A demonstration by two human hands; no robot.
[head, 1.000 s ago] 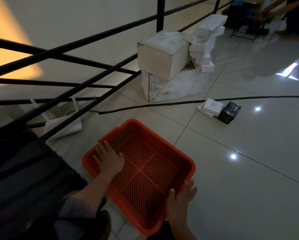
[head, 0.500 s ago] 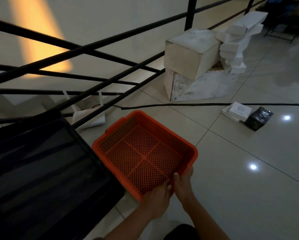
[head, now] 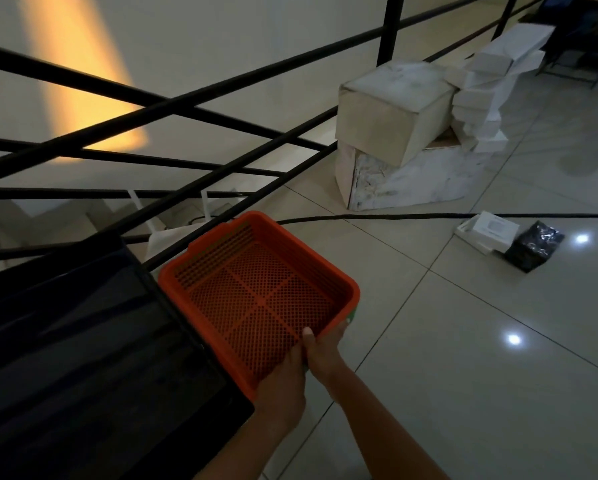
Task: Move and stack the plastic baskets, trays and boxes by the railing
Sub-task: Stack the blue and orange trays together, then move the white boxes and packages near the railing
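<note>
An orange mesh plastic basket is by the black railing, tight against a large dark box on its left. Both hands are together at the basket's near corner. My left hand grips the near rim from outside. My right hand holds the same corner, its thumb hooked over the rim. A sliver of something green shows under the basket's right corner. Whether the basket touches the floor I cannot tell.
Two big white boxes are stacked by the railing farther back, with a leaning pile of flat white boxes beside them. A black cable crosses the tiles. A small white box and a black bag lie at right.
My left hand left the basket's far-left side and joined the right hand at the near corner. The basket now sits closer to the dark box and railing.
</note>
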